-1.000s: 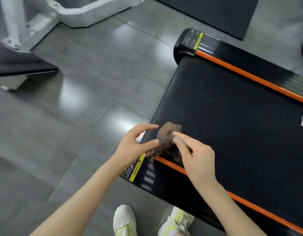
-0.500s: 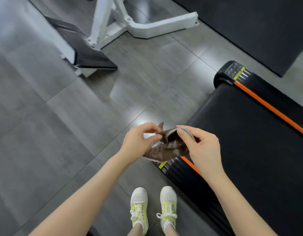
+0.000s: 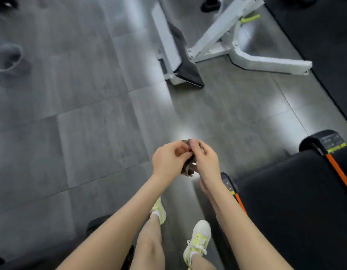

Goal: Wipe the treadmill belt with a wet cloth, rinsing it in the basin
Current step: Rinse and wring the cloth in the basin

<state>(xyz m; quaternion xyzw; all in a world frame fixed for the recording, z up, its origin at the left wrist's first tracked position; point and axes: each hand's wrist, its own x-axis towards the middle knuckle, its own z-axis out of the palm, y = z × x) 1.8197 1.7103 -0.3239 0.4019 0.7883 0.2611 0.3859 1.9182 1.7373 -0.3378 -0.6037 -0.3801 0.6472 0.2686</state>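
Two hands, one cloth: left hand [image 3: 168, 160] and right hand [image 3: 205, 162] each have their grip clamped on the bunched brown cloth [image 3: 187, 170], held over the floor [image 3: 90, 133], left of the one treadmill belt [image 3: 295, 201]. Two shoes [image 3: 199, 238] below.

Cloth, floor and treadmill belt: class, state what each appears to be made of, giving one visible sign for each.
Cloth: soft brown fabric, going by its crumpled folds.
Floor: probably glazed grey tile, given the straight joint lines and bright glare patches.
Treadmill belt: seemingly matt black rubber, since it shows no reflections.
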